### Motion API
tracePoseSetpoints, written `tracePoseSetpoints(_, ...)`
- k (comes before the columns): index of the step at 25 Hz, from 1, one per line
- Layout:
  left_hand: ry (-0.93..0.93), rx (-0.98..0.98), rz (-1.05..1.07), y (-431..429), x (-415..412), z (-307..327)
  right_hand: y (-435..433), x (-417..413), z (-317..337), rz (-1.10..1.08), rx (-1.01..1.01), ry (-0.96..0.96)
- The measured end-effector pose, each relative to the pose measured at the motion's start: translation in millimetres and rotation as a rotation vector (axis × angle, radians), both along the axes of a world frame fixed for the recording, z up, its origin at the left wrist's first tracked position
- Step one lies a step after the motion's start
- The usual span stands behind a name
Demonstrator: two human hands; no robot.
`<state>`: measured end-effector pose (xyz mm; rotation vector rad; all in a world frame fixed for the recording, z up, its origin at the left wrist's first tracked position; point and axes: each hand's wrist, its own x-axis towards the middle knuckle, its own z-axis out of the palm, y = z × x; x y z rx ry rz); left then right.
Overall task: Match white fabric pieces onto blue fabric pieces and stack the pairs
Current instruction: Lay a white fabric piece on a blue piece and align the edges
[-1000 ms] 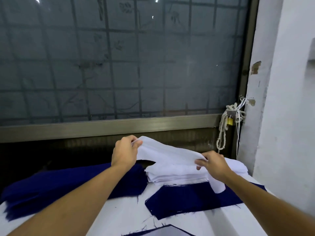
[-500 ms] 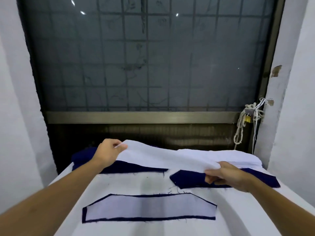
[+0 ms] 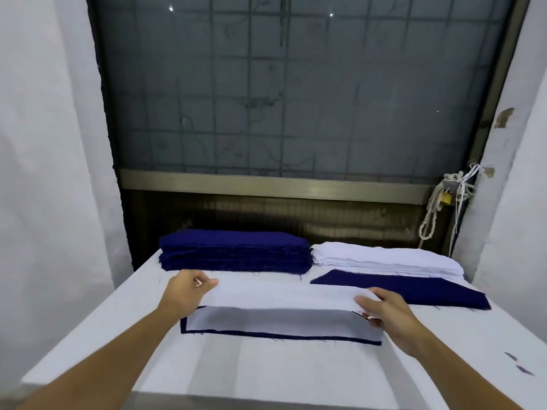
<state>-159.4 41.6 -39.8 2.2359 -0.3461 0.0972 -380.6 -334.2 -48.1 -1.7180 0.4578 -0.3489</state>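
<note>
**White piece pinched at both ends, above matched pair**

Pinching L end of white fabric piece (image 3: 284, 295) w/ left hand (image 3: 185, 294), thumb on top, fingers curled under edge. Pinching R end w/ right hand (image 3: 387, 315), digits above & below cloth. Stretched flat btw the two hands, lifted off counter (image 3: 266, 371), throwing shadow on what lies below.

Directly under: matched pair (image 3: 275, 322), white on blue, w/ thin blue border showing along near edge & L end. Far part hidden by held piece.

Just beyond right hand, to R: single blue fabric piece (image 3: 399, 288), lying flat & uncovered, near edge frayed. Behind that, back R of counter: white stack (image 3: 384, 258), many layers, near edge meeting far edge of single blue piece. Back L, right beside white stack: blue stack (image 3: 233, 251), thicker.

Near R edge of counter: couple of small blue scraps (image 3: 521, 369).

Past counter: dark window (image 3: 296, 84) w/ grid of bars, metal sill below. At R of window: rope (image 3: 432, 214) & brass padlock (image 3: 446, 197) hanging. White walls either side.
</note>
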Motion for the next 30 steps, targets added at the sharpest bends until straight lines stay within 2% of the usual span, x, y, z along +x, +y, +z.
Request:
tracePoseSetpoints(4,-0.008,0.064,0.066,-4,1,-23,11,-3,-21,-0.154,-0.129,-0.042)
tracePoseSetpoints(8,-0.012,0.166,0.073,-8,-3,-46,17,0,-43,-0.302,-0.29,0.013)
tracePoseSetpoints(13,-0.113,0.147,0.189,-2,-8,-68,18,3,-55,-0.307,-0.592,0.139)
tracePoseSetpoints(23,-0.095,0.2,0.255,-5,-12,-66,15,8,-60,-0.383,-0.716,0.128)
tracePoseSetpoints(30,-0.078,0.133,0.273,-4,-15,-63,18,6,-58,-0.392,-0.768,0.169)
